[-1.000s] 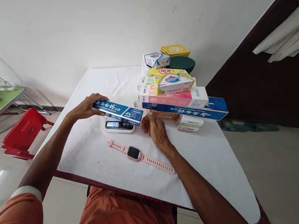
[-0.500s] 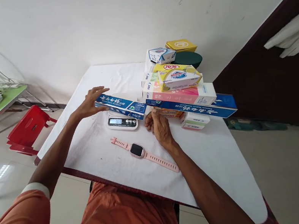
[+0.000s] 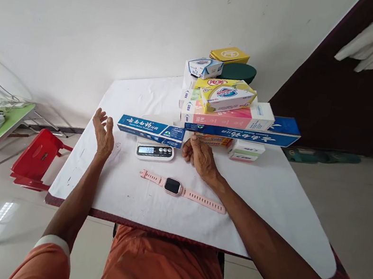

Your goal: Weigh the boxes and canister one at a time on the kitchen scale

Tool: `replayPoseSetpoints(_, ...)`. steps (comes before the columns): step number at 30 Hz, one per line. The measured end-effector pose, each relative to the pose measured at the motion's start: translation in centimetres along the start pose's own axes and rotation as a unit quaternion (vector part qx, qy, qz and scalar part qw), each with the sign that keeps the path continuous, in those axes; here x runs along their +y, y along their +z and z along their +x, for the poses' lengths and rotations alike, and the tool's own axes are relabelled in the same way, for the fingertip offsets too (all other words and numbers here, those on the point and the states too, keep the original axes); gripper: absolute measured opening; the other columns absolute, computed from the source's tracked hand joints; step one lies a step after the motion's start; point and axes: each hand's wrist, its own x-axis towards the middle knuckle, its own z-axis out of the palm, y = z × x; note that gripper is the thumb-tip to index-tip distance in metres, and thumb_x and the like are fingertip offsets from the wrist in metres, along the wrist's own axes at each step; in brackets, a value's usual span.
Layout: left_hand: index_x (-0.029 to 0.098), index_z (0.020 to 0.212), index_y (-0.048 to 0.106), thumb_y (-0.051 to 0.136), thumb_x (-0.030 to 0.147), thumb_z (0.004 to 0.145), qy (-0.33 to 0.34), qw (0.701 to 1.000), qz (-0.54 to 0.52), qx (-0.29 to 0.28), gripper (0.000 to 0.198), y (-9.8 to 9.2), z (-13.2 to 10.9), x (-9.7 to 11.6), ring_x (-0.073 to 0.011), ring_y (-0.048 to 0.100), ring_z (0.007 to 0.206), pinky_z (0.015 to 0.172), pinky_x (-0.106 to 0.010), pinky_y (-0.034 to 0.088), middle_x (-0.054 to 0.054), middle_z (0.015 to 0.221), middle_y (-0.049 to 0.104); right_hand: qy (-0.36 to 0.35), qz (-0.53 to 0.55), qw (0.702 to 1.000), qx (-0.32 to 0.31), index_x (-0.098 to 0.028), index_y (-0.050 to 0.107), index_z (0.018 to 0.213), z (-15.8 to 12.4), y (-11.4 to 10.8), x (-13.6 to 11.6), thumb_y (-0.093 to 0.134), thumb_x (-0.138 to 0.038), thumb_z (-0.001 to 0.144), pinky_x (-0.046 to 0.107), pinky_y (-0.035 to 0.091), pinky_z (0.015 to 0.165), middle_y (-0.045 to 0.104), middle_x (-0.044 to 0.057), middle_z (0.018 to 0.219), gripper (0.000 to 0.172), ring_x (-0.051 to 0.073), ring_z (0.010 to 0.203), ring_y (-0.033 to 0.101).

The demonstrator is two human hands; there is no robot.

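A blue toothpaste box (image 3: 150, 128) lies across a small digital scale (image 3: 155, 152), whose display is lit. My left hand (image 3: 103, 133) is to the left of that box, apart from it, open with its fingers loosely spread. On the table to the right of the scale rests my right hand (image 3: 202, 159), its fingers curled into a loose fist. No object shows in it. Just behind it lies an orange box (image 3: 212, 140), partly hidden under the stack. A pink smartwatch (image 3: 173, 186) lies stretched out in front of the scale.
Behind my right hand stand stacked cartons: a long blue toothpaste box (image 3: 245, 134), a pink box (image 3: 226, 116), a yellow-and-white soap box (image 3: 228, 98). A white box (image 3: 246, 151) sits right of them, a dark green round lid (image 3: 238, 72) behind. A red chair (image 3: 39, 157) stands left.
My left hand has let go of the blue toothpaste box and drawn back to the left. The scale's digits have changed. My right hand stays in place.
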Motion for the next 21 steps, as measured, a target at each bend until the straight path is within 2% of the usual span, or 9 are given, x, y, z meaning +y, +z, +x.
replayPoseSetpoints(2, 0.023, 0.163, 0.033, 0.046, 0.081, 0.098, 0.043, 0.998, 0.029, -0.040, 0.089, -0.2, 0.1, 0.7, -0.0341, 0.054, 0.145, 0.121, -0.054, 0.043, -0.022, 0.158, 0.050, 0.001, 0.001, 1.000, 0.000, -0.022, 0.058, 0.062, 0.0, 0.0, 0.0, 0.029, -0.103, 0.084, 0.027, 0.037, 0.045, 0.062, 0.006, 0.062, 0.089, 0.014, 0.050, 0.054)
replayPoseSetpoints(4, 0.026, 0.164, 0.033, 0.060, 0.079, 0.092, 0.112, 0.983, 0.081, -0.120, 0.094, -0.4, 0.3, 1.8, -0.0376, 0.045, 0.154, 0.126, -0.059, 0.036, -0.021, 0.164, 0.048, 0.005, 0.003, 1.000, 0.003, -0.022, 0.058, 0.063, 0.1, 0.0, 0.0, 0.028, -0.103, 0.084, 0.028, 0.037, 0.045, 0.062, 0.005, 0.061, 0.090, 0.014, 0.049, 0.054)
replayPoseSetpoints(6, 0.028, 0.164, 0.036, 0.070, 0.074, 0.088, 0.180, 0.950, 0.130, -0.218, 0.094, -0.4, 0.8, 3.0, -0.0401, 0.035, 0.162, 0.131, -0.063, 0.027, -0.018, 0.167, 0.047, 0.012, 0.003, 1.000, 0.007, -0.022, 0.058, 0.063, 0.1, 0.1, 0.0, 0.029, -0.103, 0.084, 0.028, 0.037, 0.045, 0.061, 0.005, 0.061, 0.089, 0.013, 0.049, 0.054)
replayPoseSetpoints(8, 0.029, 0.163, 0.039, 0.073, 0.067, 0.090, 0.220, 0.913, 0.160, -0.304, 0.089, -0.1, 1.6, 4.2, -0.0399, 0.030, 0.164, 0.133, -0.064, 0.020, -0.015, 0.166, 0.049, 0.017, 0.002, 1.000, 0.009, -0.022, 0.058, 0.063, 0.1, 0.1, 0.0, 0.031, -0.103, 0.084, 0.028, 0.036, 0.045, 0.061, 0.005, 0.061, 0.088, 0.014, 0.049, 0.054)
replayPoseSetpoints(11, 0.030, 0.160, 0.045, 0.074, 0.052, 0.093, 0.230, 0.872, 0.184, -0.391, 0.076, 0.9, 2.9, 5.5, -0.0374, 0.035, 0.162, 0.134, -0.062, 0.018, -0.011, 0.162, 0.055, 0.016, -0.003, 1.000, 0.006, -0.022, 0.058, 0.063, 0.1, 0.1, -0.1, 0.031, -0.101, 0.085, 0.028, 0.036, 0.045, 0.061, 0.005, 0.061, 0.087, 0.014, 0.049, 0.054)
replayPoseSetpoints(14, 0.029, 0.151, 0.054, 0.075, 0.036, 0.092, 0.220, 0.853, 0.183, -0.437, 0.064, 1.8, 3.9, 6.1, -0.0340, 0.056, 0.142, 0.128, -0.059, 0.031, -0.010, 0.143, 0.066, 0.011, -0.011, 1.000, 0.000, -0.022, 0.058, 0.062, 0.1, 0.0, -0.1, 0.030, -0.100, 0.087, 0.028, 0.035, 0.046, 0.061, 0.005, 0.060, 0.087, 0.014, 0.049, 0.053)
replayPoseSetpoints(16, 0.027, 0.143, 0.060, 0.077, 0.030, 0.089, 0.217, 0.849, 0.170, -0.451, 0.056, 1.8, 4.3, 6.3, -0.0314, 0.063, 0.126, 0.121, -0.055, 0.040, -0.009, 0.129, 0.070, 0.008, -0.014, 1.000, -0.002, -0.022, 0.058, 0.062, 0.1, 0.0, 0.0, 0.030, -0.098, 0.089, 0.028, 0.036, 0.046, 0.061, 0.005, 0.060, 0.086, 0.014, 0.050, 0.053)
replayPoseSetpoints(18, 0.027, 0.135, 0.064, 0.079, 0.029, 0.087, 0.214, 0.850, 0.159, -0.454, 0.050, 1.0, 4.8, 6.3, -0.0304, 0.064, 0.120, 0.116, -0.053, 0.043, -0.008, 0.122, 0.071, 0.004, -0.019, 1.000, -0.004, -0.022, 0.058, 0.062, 0.1, -0.1, 0.0, 0.029, -0.096, 0.091, 0.029, 0.037, 0.047, 0.061, 0.005, 0.060, 0.085, 0.014, 0.050, 0.053)
replayPoseSetpoints(21, 0.027, 0.129, 0.065, 0.081, 0.034, 0.085, 0.189, 0.864, 0.155, -0.439, 0.047, -1.1, 6.0, 5.2, -0.0299, 0.066, 0.115, 0.112, -0.051, 0.046, -0.007, 0.119, 0.071, -0.002, -0.032, 0.999, -0.009, -0.022, 0.057, 0.060, 0.1, -0.2, 0.0, 0.028, -0.093, 0.095, 0.029, 0.037, 0.049, 0.058, 0.004, 0.057, 0.083, 0.015, 0.051, 0.053)
